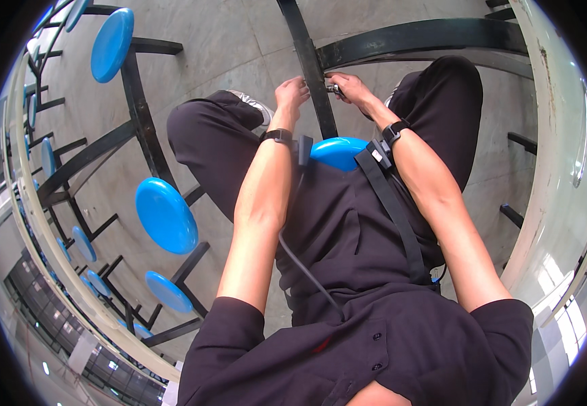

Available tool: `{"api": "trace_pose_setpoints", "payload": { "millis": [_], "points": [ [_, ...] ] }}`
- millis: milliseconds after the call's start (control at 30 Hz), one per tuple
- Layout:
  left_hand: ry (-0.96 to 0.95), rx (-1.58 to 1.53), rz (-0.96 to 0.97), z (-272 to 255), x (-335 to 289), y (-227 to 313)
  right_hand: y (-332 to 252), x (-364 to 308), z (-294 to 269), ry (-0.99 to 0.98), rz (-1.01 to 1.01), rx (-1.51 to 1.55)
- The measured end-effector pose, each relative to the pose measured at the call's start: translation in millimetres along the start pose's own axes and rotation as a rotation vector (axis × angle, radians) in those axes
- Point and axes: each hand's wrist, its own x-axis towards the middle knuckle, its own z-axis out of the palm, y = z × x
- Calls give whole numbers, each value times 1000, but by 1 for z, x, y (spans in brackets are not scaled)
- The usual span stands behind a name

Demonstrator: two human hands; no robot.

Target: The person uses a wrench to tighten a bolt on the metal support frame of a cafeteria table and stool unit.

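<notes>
A black metal beam runs from the top of the view down to the round blue seat between my legs. On the beam's left side, my left hand is closed with its fingertips close to the metal. Whatever it may pinch is hidden. To the right of the beam, my right hand is curled around a small dark metal tool, whose exact kind is too small to tell. Its fingertips reach the beam's right side.
A curved black crossbar joins the beam from the right. Blue round seats on black frames stand at the left. A pale tabletop edge curves along the right. Strapped devices sit by my wrists, above the grey floor.
</notes>
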Motion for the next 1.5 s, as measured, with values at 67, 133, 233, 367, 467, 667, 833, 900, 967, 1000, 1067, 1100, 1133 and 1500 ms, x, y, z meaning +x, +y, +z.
{"api": "trace_pose_setpoints", "payload": {
  "millis": [67, 133, 233, 367, 467, 667, 833, 900, 967, 1000, 1067, 1100, 1133, 1500],
  "points": [
    [-12, 54, 33, -1, -1, 0, 0, -1, 0, -7, 5, -1],
    [-8, 75, 35, 1, -1, -1, 1, 0, 0, -15, 6, -11],
    [-10, 136, 54, 2, 1, -1, 1, -2, -1, -21, -7, -40],
    [36, 152, 67, -10, 12, -3, -4, -7, 3, -34, -8, -78],
    [104, 114, 59, -15, 18, -3, -6, -7, 3, -53, -14, -86],
    [94, 153, 54, -7, 5, -2, -4, -8, 1, -48, -21, -92],
    [56, 65, -1, -3, -5, 4, -4, -8, 0, -37, -17, -119],
    [52, 41, -16, -1, -7, 5, -3, -8, -1, -37, -19, -114],
    [35, 26, -7, -4, -7, 6, -4, -9, 1, -43, -23, -109],
    [36, 27, -7, -5, -6, 6, -5, -9, 1, -46, -26, -116],
    [-2, 49, -3, -6, -6, 5, -5, -9, 1, -47, -25, -123],
    [-2, 49, -5, -7, -7, 5, -5, -9, 1, -49, -24, -123],
    [-4, 41, -6, -7, -7, 5, -5, -9, 0, -49, -23, -124],
    [-32, 57, 8, -4, -13, 8, 0, -4, -1, -49, -29, -106]
  ]
}}
